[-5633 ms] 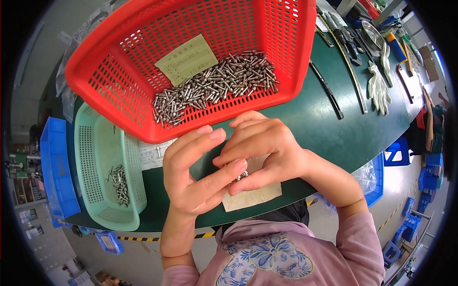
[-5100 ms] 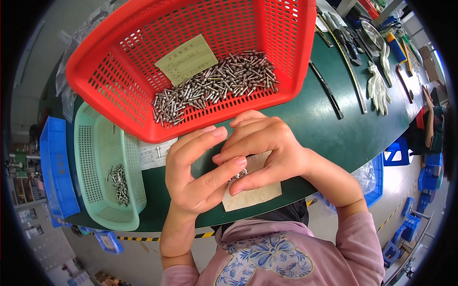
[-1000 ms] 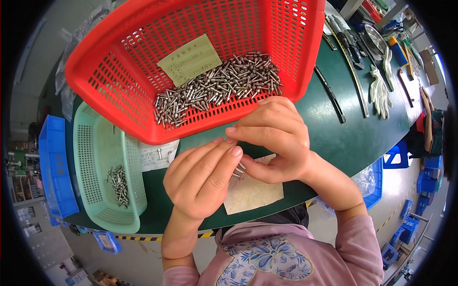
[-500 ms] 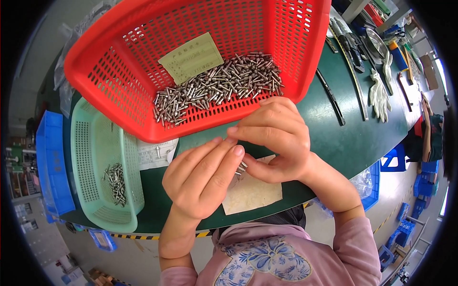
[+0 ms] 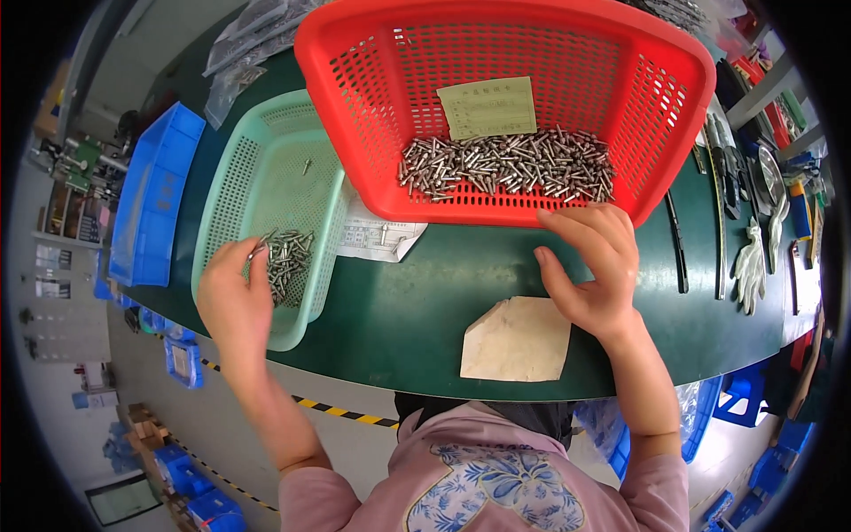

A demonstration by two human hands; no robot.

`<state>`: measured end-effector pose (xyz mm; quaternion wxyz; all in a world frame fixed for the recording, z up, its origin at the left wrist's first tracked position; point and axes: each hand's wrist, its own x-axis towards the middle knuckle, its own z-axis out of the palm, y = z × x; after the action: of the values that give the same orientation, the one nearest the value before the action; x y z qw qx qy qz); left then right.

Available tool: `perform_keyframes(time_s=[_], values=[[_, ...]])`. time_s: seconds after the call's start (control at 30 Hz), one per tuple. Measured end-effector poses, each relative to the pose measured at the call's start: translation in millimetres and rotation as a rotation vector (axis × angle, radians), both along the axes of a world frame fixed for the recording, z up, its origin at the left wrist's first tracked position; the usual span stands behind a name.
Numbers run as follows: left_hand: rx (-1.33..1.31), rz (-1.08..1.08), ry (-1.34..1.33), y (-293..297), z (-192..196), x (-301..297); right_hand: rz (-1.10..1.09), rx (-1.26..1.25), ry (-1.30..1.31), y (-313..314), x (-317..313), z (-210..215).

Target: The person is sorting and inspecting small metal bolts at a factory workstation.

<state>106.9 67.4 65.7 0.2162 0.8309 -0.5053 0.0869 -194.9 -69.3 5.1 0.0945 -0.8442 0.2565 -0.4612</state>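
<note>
My left hand (image 5: 234, 285) is over the near left part of the pale green basket (image 5: 213, 213). Its thumb and finger are pinched together on what looks like a small metal pin (image 5: 261, 246), right beside a small pile of similar pins (image 5: 289, 266) in that basket. In front of the red basket (image 5: 372, 168) hovers my right hand (image 5: 596, 266), fingers apart and nothing in them. A wide heap of silvery metal pins (image 5: 505, 164) lies in the red basket, with a yellow-green paper card (image 5: 489, 108) behind it.
A worn beige sheet (image 5: 517, 341) lies on the green table (image 5: 399, 306) near me. Between the baskets is a printed paper (image 5: 363, 235) with a single pin on it. A blue bin (image 5: 158, 204) stands at the left. Rulers and white gloves (image 5: 751, 270) lie at the right.
My hands were together over the beige sheet, fingers around some metal pins. They have parted: the left moved to the green basket, the right stays right and opened. The view has shifted.
</note>
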Motion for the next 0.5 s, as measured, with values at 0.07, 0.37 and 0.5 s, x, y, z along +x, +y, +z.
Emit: perform_keyframes(time_s=[0.07,0.37,0.5], values=[[0.287,0.149,-0.010,9,-2,18,0.003,0.008,0.006,2,1,3],[-0.121,-0.413,-0.140,-56,-13,-85,-0.029,0.060,0.052,-1,0,-11],[-0.066,-0.458,-0.162,-96,-56,-86,-0.059,0.084,0.068,1,3,-16]])
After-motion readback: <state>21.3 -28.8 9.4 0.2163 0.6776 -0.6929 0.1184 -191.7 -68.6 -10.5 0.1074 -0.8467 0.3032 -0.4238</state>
